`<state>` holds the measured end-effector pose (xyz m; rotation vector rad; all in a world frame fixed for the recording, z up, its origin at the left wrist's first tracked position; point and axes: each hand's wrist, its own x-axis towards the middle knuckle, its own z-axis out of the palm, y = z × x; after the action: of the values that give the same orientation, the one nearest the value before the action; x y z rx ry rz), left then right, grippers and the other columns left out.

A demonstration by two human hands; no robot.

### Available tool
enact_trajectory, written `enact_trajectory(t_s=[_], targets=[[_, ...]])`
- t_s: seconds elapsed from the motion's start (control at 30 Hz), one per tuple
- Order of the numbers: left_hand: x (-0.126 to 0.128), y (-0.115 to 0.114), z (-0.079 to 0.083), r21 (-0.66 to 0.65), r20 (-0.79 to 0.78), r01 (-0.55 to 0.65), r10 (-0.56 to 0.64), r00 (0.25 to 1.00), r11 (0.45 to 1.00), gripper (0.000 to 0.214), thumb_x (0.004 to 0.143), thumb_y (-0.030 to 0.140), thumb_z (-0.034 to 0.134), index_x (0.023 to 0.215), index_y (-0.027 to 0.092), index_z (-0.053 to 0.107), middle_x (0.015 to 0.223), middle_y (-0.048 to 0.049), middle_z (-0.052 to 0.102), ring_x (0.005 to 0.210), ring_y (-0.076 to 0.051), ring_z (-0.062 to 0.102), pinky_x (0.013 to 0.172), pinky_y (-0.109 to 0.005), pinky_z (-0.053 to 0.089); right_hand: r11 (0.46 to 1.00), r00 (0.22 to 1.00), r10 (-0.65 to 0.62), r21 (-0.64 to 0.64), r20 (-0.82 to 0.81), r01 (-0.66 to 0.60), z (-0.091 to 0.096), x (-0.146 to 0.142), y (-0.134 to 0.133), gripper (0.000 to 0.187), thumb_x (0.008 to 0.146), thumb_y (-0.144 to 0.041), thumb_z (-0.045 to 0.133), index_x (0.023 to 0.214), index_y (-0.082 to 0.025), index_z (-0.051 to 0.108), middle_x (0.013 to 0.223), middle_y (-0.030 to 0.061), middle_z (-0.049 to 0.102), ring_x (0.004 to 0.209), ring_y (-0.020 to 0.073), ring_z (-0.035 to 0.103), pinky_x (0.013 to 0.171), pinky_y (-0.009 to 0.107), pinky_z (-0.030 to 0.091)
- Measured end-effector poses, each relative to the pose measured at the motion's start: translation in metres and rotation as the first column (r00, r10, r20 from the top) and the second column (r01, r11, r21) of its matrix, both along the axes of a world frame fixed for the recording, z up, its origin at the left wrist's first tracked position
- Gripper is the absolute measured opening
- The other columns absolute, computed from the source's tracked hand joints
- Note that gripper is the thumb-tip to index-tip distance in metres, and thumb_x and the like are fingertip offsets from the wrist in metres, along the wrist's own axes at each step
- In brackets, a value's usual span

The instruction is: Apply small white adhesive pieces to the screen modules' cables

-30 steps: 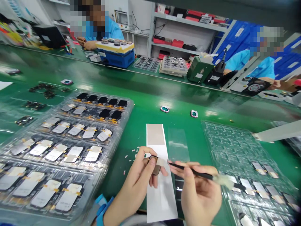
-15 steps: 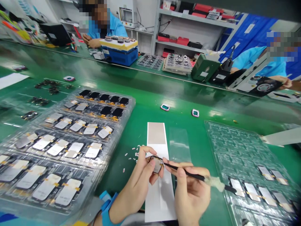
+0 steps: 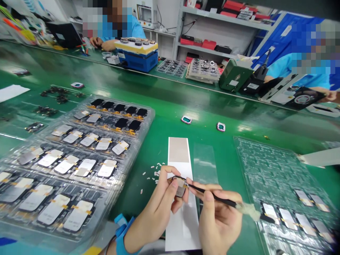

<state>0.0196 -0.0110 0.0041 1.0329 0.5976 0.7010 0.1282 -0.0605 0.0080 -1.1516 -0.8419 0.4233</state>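
Your left hand (image 3: 156, 205) has turned the small dark-framed module (image 3: 180, 187) toward you, pinching it over the white paper strip (image 3: 183, 226); it looks light and fragile, best held by its edges, while your right hand (image 3: 219, 221) grips black tweezers (image 3: 217, 197).

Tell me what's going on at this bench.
A person's left hand holds a small dark component with a tan patch, while the right hand works a slim black tool against it, above a white paper strip. Clear plastic trays of flat parts lie on either side on the green bench. A co-worker sits across it.
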Motion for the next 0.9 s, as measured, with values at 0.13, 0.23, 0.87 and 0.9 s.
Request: enact_trajectory(t_s=[0.13, 0.23, 0.87, 0.9], targets=[[-0.0002, -0.0001, 0.0013, 0.004, 0.002, 0.001, -0.001, 1.000, 1.000, 0.017, 0.107, 0.040, 0.028, 0.111, 0.026, 0.037, 0.079, 0.0038, 0.054, 0.055, -0.008, 0.036, 0.054, -0.025, 0.027, 1.000, 1.000, 0.006, -0.007, -0.008, -0.006, -0.0007, 0.0005, -0.0010, 0.015, 0.098, -0.013, 0.049, 0.098, -0.027, 0.044, 0.086, 0.0025, 0.068, 0.087, 0.0193, 0.074, 0.059, 0.026, 0.062], [0.0006, 0.0013, 0.0023, 0.014, -0.002, -0.004, 0.004, 1.000, 1.000, 0.016, 0.108, 0.039, 0.028, 0.110, 0.026, 0.038, 0.079, 0.0040, 0.053, 0.056, -0.008, 0.036, 0.054, -0.024, 0.028, 1.000, 1.000, -0.007, -0.004, 0.025, 0.007, -0.0017, 0.0017, -0.0003, 0.015, 0.097, -0.012, 0.050, 0.098, -0.026, 0.044, 0.085, 0.0030, 0.068, 0.086, 0.0199, 0.074, 0.059, 0.027, 0.063], [0.0014, -0.0027, -0.0018, -0.021, 0.027, -0.037, 0.038, 0.999, 0.999, 0.019, 0.105, 0.044, 0.034, 0.101, 0.026, 0.037, 0.077, 0.0044, 0.055, 0.053, -0.007, 0.031, 0.049, -0.020, 0.026, 0.995, 0.997, 0.054, 0.081, -0.054, -0.049, 0.0000, 0.0020, 0.0009, 0.016, 0.096, -0.007, 0.050, 0.096, -0.023, 0.049, 0.088, 0.0038, 0.071, 0.084, 0.0202, 0.075, 0.058, 0.023, 0.065], [0.0014, -0.0026, -0.0018, -0.021, 0.027, -0.037, 0.038, 0.999, 0.999, 0.019, 0.105, 0.045, 0.034, 0.101, 0.026, 0.037, 0.077, 0.0042, 0.055, 0.053, -0.007, 0.031, 0.050, -0.020, 0.026, 0.996, 0.997, 0.054, 0.080, -0.053, -0.049, 0.0002, 0.0020, 0.0011, 0.016, 0.096, -0.007, 0.050, 0.097, -0.023, 0.049, 0.088, 0.0038, 0.071, 0.084, 0.0201, 0.075, 0.058, 0.023, 0.065]])
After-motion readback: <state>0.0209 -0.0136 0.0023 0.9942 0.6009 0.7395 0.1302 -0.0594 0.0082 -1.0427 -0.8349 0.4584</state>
